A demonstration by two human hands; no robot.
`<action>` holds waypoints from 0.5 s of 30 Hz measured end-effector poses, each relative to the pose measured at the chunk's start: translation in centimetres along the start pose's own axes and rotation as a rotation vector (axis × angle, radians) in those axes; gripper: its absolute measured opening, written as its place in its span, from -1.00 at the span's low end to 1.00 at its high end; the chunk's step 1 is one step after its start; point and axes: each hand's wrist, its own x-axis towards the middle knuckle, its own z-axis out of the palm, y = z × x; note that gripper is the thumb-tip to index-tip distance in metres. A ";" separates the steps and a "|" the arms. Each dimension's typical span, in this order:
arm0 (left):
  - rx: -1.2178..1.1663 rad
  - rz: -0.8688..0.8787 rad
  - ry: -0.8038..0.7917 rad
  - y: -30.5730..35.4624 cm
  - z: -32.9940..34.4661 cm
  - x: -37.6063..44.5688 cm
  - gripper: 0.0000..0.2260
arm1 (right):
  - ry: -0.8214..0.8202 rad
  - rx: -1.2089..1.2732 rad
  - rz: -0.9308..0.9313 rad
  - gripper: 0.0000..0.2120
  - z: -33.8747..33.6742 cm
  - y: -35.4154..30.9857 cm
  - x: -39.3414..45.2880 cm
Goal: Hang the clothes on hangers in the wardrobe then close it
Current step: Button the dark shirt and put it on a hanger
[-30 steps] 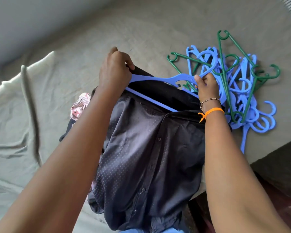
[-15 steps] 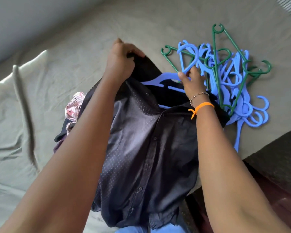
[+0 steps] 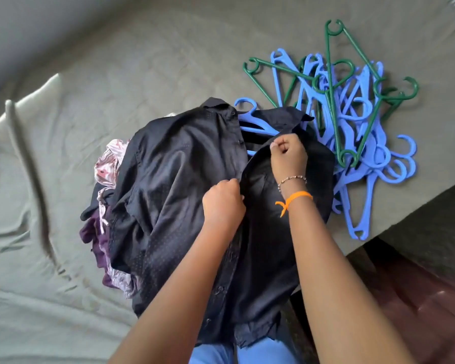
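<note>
Both hands pinch dark shirt (image 3: pixel 184 185) plackets; blue hanger (image 3: pixel 255 124) inside.
Right hand (image 3: pixel 288 155) nearer hook, toward bed's (image 3: pixel 63 158) far edge; left hand (image 3: pixel 222 203) lower.

grey-green bed sheet (image 3: pixel 168 61) carries clothes pile (image 3: pixel 168 179), hanger heap (image 3: pixel 352 114).

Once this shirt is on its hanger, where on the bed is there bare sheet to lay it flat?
Bare sheet lies left of the clothes pile, and beyond the dark shirt toward the wall. The right side is crowded: the hanger heap reaches nearly to the bed edge.
</note>
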 end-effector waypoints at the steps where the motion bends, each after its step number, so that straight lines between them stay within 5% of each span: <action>1: 0.002 0.013 -0.027 -0.1 -0.1 -0.2 -0.86 | 0.027 0.018 0.044 -0.92 0.3 0.3 -0.8; 6: 0.164 0.089 -0.274 -0.6 0.0 -2.3 -0.81 | -0.080 0.033 0.227 -0.63 1.7 0.3 -3.3; 12: 0.163 0.062 -0.642 -1.0 0.0 -2.1 -0.80 | -0.196 -0.081 0.235 -0.90 1.6 1.2 -4.0; 15: -0.084 -0.036 -0.443 -1.5 -1.0 -0.5 -0.89 | -0.186 0.035 0.282 -0.90 1.3 2.4 -3.7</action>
